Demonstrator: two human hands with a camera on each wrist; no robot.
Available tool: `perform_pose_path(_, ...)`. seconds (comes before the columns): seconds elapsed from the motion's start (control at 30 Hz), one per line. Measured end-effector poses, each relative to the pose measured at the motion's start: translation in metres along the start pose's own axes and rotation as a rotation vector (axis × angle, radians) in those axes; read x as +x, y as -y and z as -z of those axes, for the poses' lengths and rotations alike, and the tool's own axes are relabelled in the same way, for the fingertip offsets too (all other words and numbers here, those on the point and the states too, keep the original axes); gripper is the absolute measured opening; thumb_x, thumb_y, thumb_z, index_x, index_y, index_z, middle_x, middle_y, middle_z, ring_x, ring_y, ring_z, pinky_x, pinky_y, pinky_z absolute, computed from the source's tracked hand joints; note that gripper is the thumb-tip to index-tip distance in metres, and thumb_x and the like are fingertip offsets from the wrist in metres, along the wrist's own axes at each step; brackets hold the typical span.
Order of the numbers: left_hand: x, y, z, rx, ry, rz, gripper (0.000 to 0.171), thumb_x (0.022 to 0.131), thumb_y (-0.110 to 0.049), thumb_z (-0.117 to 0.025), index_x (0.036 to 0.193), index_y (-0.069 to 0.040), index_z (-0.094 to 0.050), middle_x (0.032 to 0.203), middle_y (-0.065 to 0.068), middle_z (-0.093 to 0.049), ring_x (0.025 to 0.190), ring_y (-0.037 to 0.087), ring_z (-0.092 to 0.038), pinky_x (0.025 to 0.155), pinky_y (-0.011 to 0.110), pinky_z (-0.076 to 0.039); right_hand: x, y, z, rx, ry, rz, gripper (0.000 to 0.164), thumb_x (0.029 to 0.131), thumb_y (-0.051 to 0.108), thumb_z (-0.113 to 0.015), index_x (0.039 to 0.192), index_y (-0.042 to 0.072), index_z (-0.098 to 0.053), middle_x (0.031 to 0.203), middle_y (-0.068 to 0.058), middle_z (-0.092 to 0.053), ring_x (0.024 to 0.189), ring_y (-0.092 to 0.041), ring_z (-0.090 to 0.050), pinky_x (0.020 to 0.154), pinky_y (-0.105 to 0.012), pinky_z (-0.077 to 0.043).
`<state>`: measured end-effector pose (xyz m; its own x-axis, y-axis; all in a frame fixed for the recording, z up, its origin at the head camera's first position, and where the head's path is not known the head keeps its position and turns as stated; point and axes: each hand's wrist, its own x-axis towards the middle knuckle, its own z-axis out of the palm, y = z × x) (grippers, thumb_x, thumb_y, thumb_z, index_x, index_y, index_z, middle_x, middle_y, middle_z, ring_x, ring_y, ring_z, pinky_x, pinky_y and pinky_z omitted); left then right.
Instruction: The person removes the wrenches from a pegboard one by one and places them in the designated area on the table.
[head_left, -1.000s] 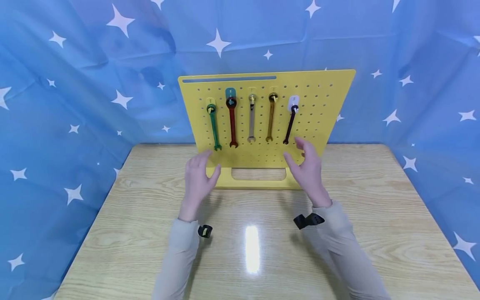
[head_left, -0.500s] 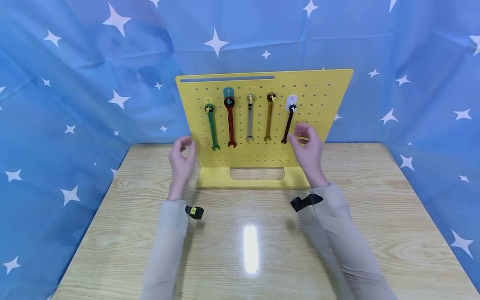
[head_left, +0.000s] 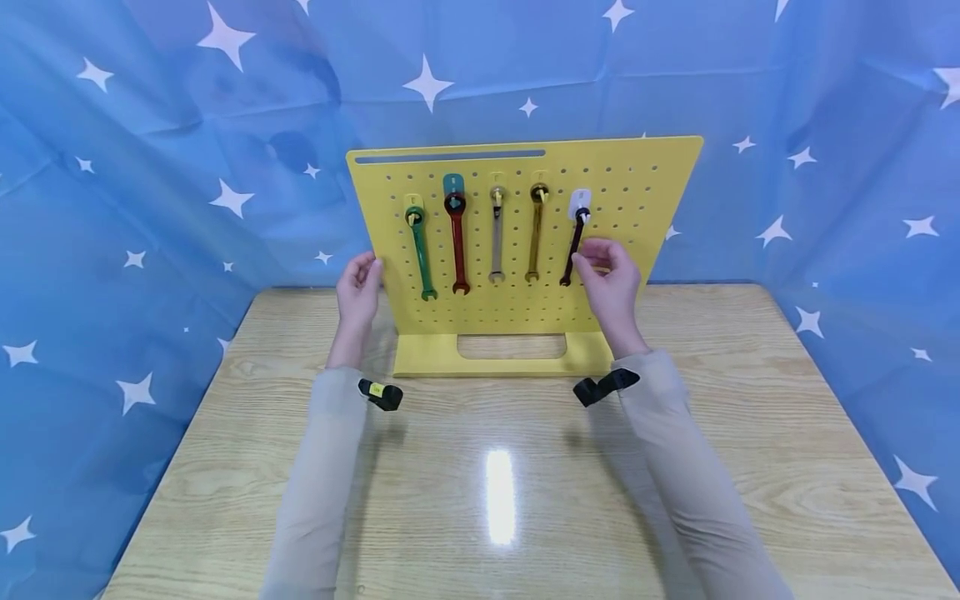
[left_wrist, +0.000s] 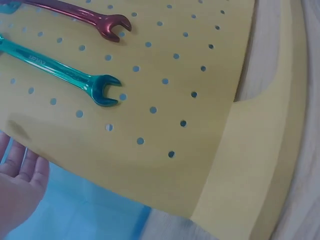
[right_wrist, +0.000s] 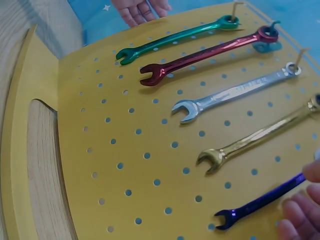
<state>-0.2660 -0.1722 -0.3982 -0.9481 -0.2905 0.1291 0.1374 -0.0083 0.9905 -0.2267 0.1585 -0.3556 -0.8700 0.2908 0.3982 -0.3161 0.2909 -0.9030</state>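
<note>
In the head view, several combination wrenches hang on a yellow pegboard [head_left: 600, 308]: green [head_left: 422, 254], red [head_left: 459, 246], silver [head_left: 497, 237], gold [head_left: 536, 233] and dark purple [head_left: 573, 246]. My left hand [head_left: 357, 292] holds the board's left edge; its fingertips reach the rim in the left wrist view, where the thumb is out of frame. My right hand [head_left: 611, 279] pinches the purple wrench's shaft between thumb and fingers. In the right wrist view, part of that shaft is hidden by the hand, while its open end [right_wrist: 227, 218] shows below.
The board stands upright on a yellow base [head_left: 427, 357] with a cut-out slot. It sits at the back of a wood-grain table [head_left: 247, 467]. Behind hangs a blue cloth [head_left: 480, 67] with white stars. Each wrist carries a small black camera [head_left: 381, 394].
My left hand moved from before the board's lower left to its left edge. My right hand rose from below the purple wrench onto its shaft. The wrenches stay on their hooks.
</note>
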Motion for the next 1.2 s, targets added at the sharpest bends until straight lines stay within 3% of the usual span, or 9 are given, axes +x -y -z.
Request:
perform_pose_path(0.27,0.010,0.002,-0.004,-0.097,-0.032,0.086,0.007,0.095,-0.018,-0.057,0.096,-0.012,-0.061,0.085,-0.002,-0.058,0.083,0.009,-0.056,0.083,0.027,-0.048,0.011,-0.017,-0.003,-0.044,0.009,-0.025,0.023,0.087,0.008,-0.067,0.105,-0.005,-0.062,0.100,-0.017,-0.064,0.080,-0.006,-0.054,0.073,-0.018,-0.046)
perform_pose_path(0.8,0.012,0.003,-0.005,-0.174,-0.047,0.082,0.010,0.093,-0.014,-0.059,0.085,-0.017,-0.062,0.080,-0.002,-0.059,0.079,0.010,-0.059,0.081,0.033,-0.048,0.017,-0.018,-0.008,-0.041,0.034,-0.059,0.021,0.087,0.008,-0.067,0.102,-0.007,-0.064,0.098,-0.019,-0.064,0.078,-0.004,-0.052,0.075,-0.019,-0.042)
perform_pose_path(1.2,0.013,0.005,-0.004,-0.176,-0.042,0.065,0.010,0.093,-0.014,-0.060,0.084,-0.018,-0.062,0.078,-0.004,-0.060,0.078,0.009,-0.059,0.077,0.031,-0.048,0.017,-0.019,-0.006,-0.013,0.055,-0.109,0.020,0.089,0.008,-0.065,0.101,-0.008,-0.063,0.091,-0.011,-0.064,0.076,-0.005,-0.051,0.071,-0.019,-0.041)
